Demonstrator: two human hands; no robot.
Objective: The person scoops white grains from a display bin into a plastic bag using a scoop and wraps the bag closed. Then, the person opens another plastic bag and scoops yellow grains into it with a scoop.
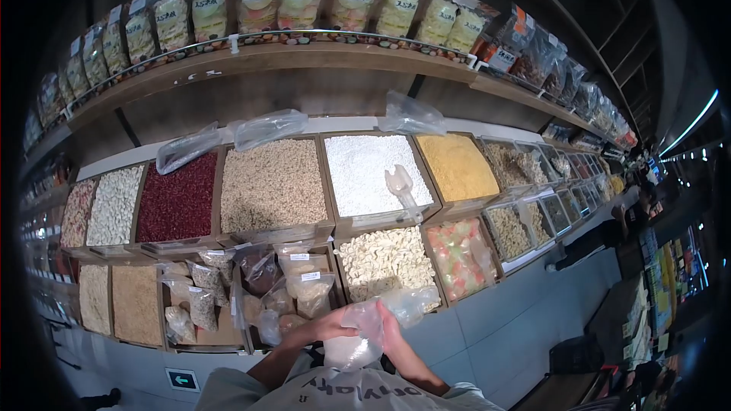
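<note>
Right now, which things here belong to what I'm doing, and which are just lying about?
In the job:
- left hand and right hand
- clear bag they hold
- probably scoop and white grains

Just about:
- dark red beans
- yellow grains
- shelf packets
- floor arrow sign

From here I see both hands, the left (393,329) and the right (335,325), gripping a clear plastic bag (355,348) of white contents, just in front of the bin of pale curled pieces (384,259).
</note>
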